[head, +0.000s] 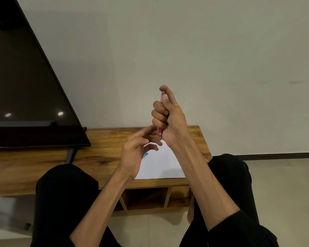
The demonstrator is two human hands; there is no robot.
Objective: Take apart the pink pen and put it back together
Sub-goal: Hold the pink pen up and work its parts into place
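My right hand (169, 116) is raised above the wooden bench, fist closed around the pink pen (161, 134), which stands nearly upright. The pen's top pokes out by my thumb and its tip points down below my palm. My left hand (137, 148) sits just below and to the left, fingers spread, with the fingertips touching or nearly touching the pen's lower tip. Most of the pen's barrel is hidden inside my right fist.
A white sheet of paper (164, 164) lies on the low wooden bench (103, 139), with a blue-green object (145, 155) partly hidden behind my left hand. A dark TV screen (25, 86) stands at the left on the bench. My knees in black trousers (64, 196) flank the bench.
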